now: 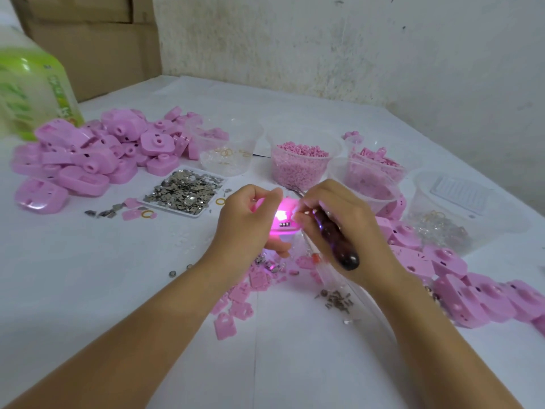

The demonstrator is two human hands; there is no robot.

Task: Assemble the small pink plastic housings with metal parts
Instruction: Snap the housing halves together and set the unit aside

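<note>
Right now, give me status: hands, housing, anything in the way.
Left hand grips lit pink housing. Right hand holds dark-handled tool at it. Loose pink plates scattered underneath.

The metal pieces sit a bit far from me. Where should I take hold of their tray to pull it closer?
Probably pinch the tray at its near rim, coming from the front. It is shallow, flat on the table and heaped with loose metal pieces, so slide it, don't lift.

A makeshift piecework workshop: a white-covered worktop (295, 364) carries heaps of identical pink housings (88, 154), a tray (206, 212) of loose metal parts (184, 190) and clear tubs (303, 160) of small pink pieces. Cardboard boxes (97, 45) stand against a stained, bare plaster wall (354, 48).
</note>
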